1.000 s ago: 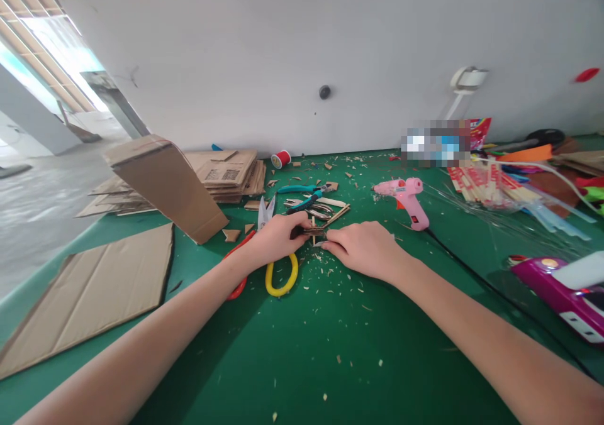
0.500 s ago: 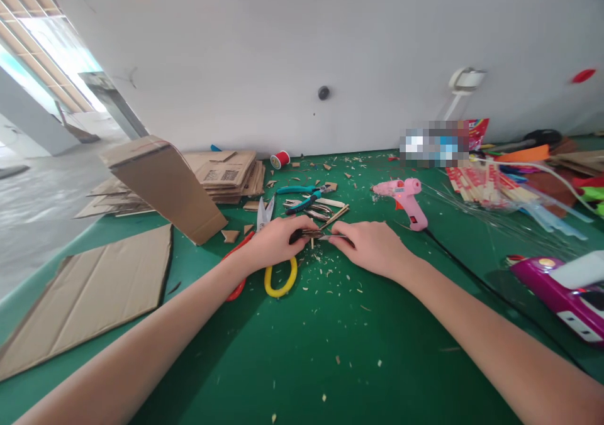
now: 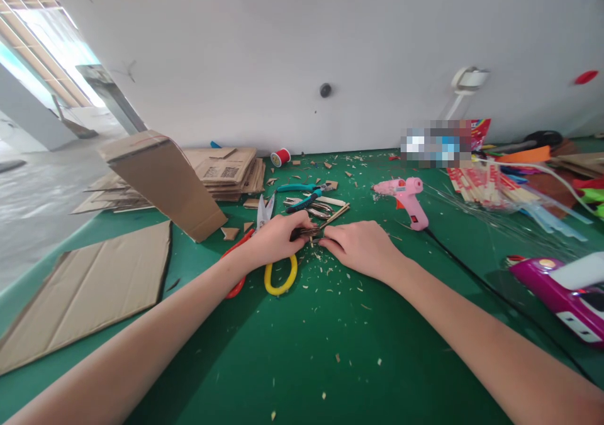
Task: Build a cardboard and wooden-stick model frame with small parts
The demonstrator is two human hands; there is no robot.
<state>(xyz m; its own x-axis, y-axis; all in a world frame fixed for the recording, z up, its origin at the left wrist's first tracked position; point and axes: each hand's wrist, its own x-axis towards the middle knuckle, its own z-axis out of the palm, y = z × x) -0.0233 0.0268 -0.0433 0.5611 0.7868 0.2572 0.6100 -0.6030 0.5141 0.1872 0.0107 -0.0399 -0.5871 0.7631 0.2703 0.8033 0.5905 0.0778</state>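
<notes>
In the middle of the table my left hand (image 3: 278, 236) is closed, thumb and fingers pinched on a small dark, thin piece that I cannot name. Close to its right, my right hand (image 3: 361, 246) also pinches something slim, partly hidden by its fingers. The held parts meet or nearly meet between the fingertips. Thin wooden sticks (image 3: 338, 212) slant up just behind. Scissors (image 3: 265, 210) with a red and a yellow handle lie under and beside the left wrist. Beyond the hands are teal-handled pliers (image 3: 302, 202) and pale wood shavings (image 3: 323, 268) lie below them.
A folded cardboard piece (image 3: 165, 176) stands at left, near a flat cardboard sheet (image 3: 89, 290) and a cardboard stack (image 3: 226, 173). A red thread spool (image 3: 280, 157) lies by the wall. Right are a pink glue gun (image 3: 403, 195), its cord, a purple device (image 3: 557, 293) and bagged sticks (image 3: 476, 183).
My right hand has shifted slightly left, closer to my left hand. My left hand stays nearly where it was, still pinching.
</notes>
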